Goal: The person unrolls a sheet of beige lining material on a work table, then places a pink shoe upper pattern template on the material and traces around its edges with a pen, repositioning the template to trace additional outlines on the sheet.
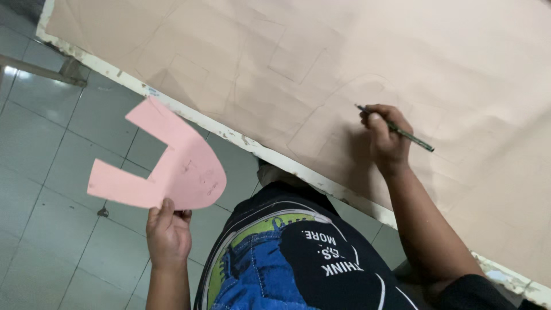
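The right hand [385, 138] grips a pencil [396, 130] on the tan sheet [321, 51], several outlines already drawn; the left hand [167, 232] pinches a pink U-shaped template [172, 163] lower left, off the sheet.

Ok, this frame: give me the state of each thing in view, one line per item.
Left hand: shut on the pink U-shaped template, away from the table.
Pink U-shaped template: held up over the tiled floor, flat, uncreased.
Right hand: shut on the pencil, resting on the beige sheet.
Pencil: gripped, tip on the sheet.
Beige sheet: spread over the table, creased, with traced outlines.
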